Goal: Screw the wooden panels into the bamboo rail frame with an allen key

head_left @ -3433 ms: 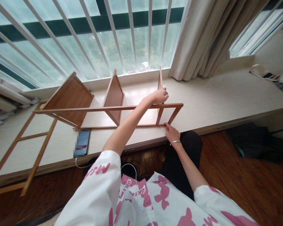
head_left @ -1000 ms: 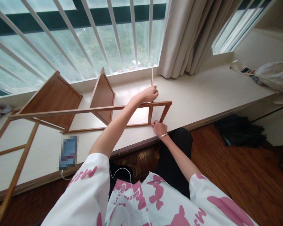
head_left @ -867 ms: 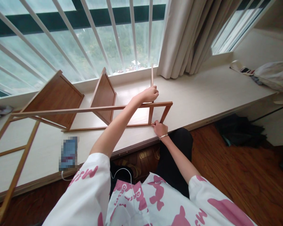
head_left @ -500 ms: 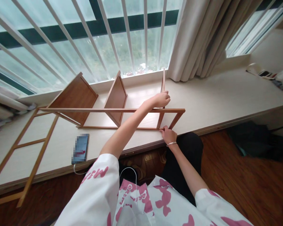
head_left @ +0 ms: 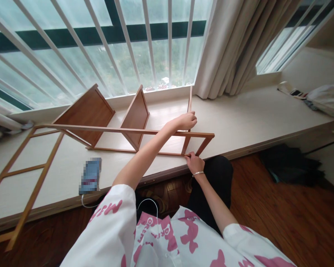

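Observation:
A wooden shelf frame [head_left: 122, 130] lies on its side on the pale window ledge [head_left: 239, 118], with two brown shelf boards [head_left: 85, 111] standing in it. My left hand [head_left: 186, 121] reaches out and is closed round the thin upright panel [head_left: 189, 100] at the frame's right end. My right hand [head_left: 194, 161], with a bracelet on the wrist, pinches the lower rail near the frame's right corner at the ledge's front edge.
A second ladder-like frame [head_left: 30, 174] lies flat at the left. A phone [head_left: 90, 180] with a white cable lies near the ledge's front. Curtains [head_left: 228, 48] hang at the right, window bars behind. Small items [head_left: 295, 92] and a white bag sit far right; dark cloth on the wood floor.
My hands keep their hold on the frame's right end. The view has swung left and right; the frame has hardly shifted on the ledge.

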{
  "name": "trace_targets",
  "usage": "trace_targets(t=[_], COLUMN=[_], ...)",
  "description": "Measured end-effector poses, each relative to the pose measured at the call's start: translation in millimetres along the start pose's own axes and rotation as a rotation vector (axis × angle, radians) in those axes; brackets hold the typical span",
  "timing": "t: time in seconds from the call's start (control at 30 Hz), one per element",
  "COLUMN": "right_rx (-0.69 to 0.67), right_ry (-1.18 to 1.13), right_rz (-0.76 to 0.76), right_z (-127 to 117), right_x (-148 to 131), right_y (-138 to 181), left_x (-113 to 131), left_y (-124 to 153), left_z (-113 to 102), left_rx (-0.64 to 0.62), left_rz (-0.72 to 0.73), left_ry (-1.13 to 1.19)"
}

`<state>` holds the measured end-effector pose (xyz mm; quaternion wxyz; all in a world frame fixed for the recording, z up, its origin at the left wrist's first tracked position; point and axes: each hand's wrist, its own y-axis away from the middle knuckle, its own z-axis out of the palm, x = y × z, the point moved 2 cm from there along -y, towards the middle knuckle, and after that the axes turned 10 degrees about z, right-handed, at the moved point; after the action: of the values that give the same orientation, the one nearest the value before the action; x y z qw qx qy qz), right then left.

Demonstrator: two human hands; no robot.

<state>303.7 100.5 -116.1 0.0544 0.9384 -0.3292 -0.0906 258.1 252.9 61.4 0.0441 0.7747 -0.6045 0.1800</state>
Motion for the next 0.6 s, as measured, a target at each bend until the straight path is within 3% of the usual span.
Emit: trace_targets(t=[0.6], right_rx=[-0.017], right_ry=[0.003], right_rz=[0.000], right_z=[0.6], right_x=[9.1], right_y=[-0.2], left_x=[-2.9], left_y=[-7.3], left_z=[7.6], left_rx=[0.002], left_rz=[0.000], left_ry=[-0.029])
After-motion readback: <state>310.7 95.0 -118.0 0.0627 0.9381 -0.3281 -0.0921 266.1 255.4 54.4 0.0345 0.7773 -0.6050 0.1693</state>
